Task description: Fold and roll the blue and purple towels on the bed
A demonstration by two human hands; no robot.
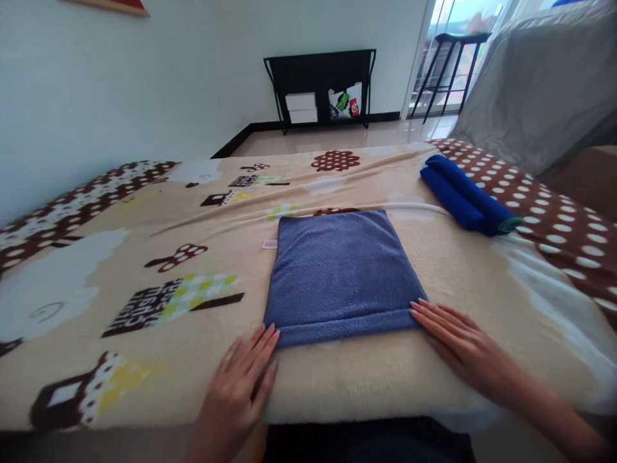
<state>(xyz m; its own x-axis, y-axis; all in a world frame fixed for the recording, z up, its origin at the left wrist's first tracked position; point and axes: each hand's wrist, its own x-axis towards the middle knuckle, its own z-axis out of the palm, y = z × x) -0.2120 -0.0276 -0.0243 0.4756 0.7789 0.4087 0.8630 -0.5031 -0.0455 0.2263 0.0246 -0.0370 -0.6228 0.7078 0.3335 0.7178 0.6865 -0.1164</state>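
A blue-grey cloth [342, 263] with a soft pile lies spread flat on the patterned blanket. Along its near edge a narrow strip is folded over, and a small white tag [270, 244] sticks out at its left side. The fingertips of my left hand [241, 373] rest on the near left corner, fingers stretched out. At the near right corner my right hand [457, 341] lies with its fingers straight and flat on the end of the folded strip. Neither hand grips the cloth.
Two rolled bright blue cloths [467, 196] lie side by side at the right. The cream blanket [202, 373] has wrinkles beyond the cloth and brown dotted borders. Farther off stand a black shelf [321, 71], a stool [453, 64] and a grey covered piece of furniture [544, 77].
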